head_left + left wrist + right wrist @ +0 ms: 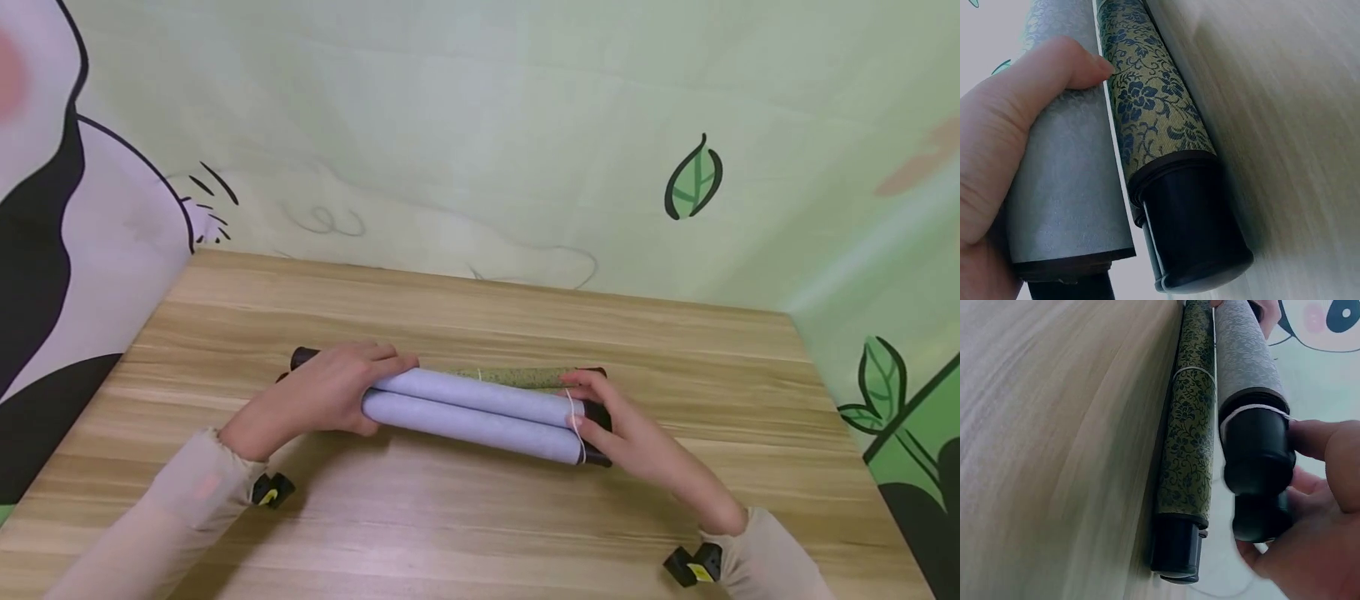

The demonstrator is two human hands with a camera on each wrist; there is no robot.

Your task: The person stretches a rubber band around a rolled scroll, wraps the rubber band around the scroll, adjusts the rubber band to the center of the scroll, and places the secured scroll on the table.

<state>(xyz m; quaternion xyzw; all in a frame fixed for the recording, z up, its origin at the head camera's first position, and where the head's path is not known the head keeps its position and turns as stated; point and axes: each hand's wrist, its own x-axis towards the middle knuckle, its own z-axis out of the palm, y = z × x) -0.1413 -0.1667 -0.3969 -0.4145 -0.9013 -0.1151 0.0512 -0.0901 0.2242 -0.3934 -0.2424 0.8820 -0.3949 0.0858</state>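
A pale blue scroll, rolled from both ends into two parallel rolls with black end knobs, lies across the middle. My left hand grips its left part, thumb on the near side and fingers over the far side. At the right end, my right hand has thumb and fingers at a thin white cord looped round the rolls. The right wrist view shows this cord over a black end knob, pinched at its side. Just behind is a green-gold scroll with dark floral patterning, partly hidden.
Both scrolls are over a wood-grain table. A second thin cord circles the green-gold scroll. A printed cloth backdrop with leaves and cartoon shapes rises behind the table and along its sides.
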